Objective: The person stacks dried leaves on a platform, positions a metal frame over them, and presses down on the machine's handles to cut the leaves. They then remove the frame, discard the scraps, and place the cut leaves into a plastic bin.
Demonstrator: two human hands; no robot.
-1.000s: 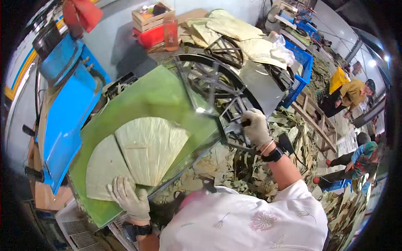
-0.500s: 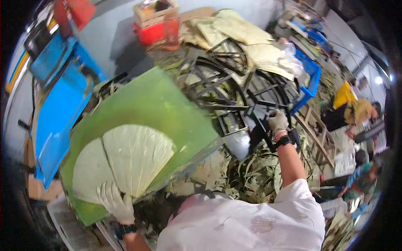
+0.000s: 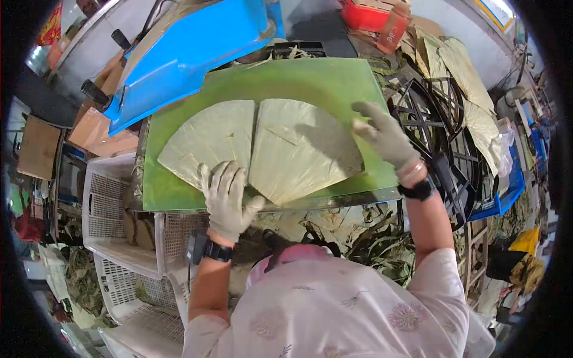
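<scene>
Two fan-shaped leaf pieces lie side by side on a green board: the left leaf piece [image 3: 209,140] and the right leaf piece [image 3: 298,155], with a narrow dark gap between them. My left hand [image 3: 227,197], in a pale glove, rests with spread fingers on the lower edge of the left piece. Above the green board [image 3: 286,74], by the right piece's outer edge, my right hand [image 3: 385,137] is gloved too, its fingers apart and holding nothing. Black fan-shaped frames [image 3: 424,119] are stacked to the right of the board.
A blue plastic chute [image 3: 197,53] stands behind the board at left. White crates [image 3: 122,227] sit at lower left. A red bin [image 3: 364,15] and a reddish bottle [image 3: 394,27] are at the back. Large pale leaves [image 3: 465,71] lie right, near a blue crate [image 3: 513,185].
The view has turned, bringing the board to the centre. My right hand has left the black frames and is over the board's right side. My left hand remains at the left piece.
</scene>
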